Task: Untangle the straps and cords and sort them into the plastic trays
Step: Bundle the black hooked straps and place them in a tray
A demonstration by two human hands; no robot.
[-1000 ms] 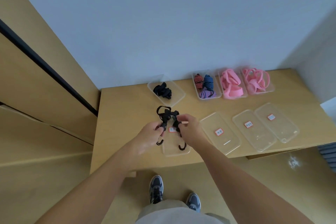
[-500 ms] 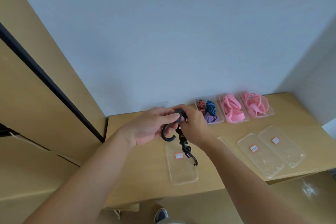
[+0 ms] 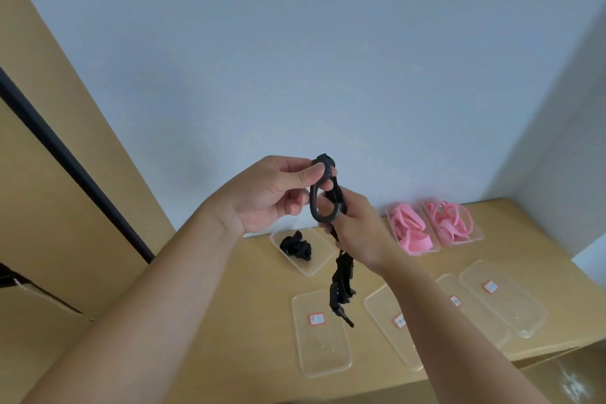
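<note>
I hold a black hooked cord up in the air in front of the wall. My left hand pinches its upper hook between thumb and fingers. My right hand grips the cord just below that hook, and the rest dangles down with a second hook at the bottom. Below it lies a clear tray with a red-edged label. A clear tray further back holds another black cord bundle.
Two trays at the back right hold pink straps and pink cords. Three more labelled clear trays lie near the wooden table's front edge. A wooden panel stands on the left.
Both hands have lifted the black cord higher, away from the table. The cord now hangs down longer below my right hand. The camera has tilted up.
</note>
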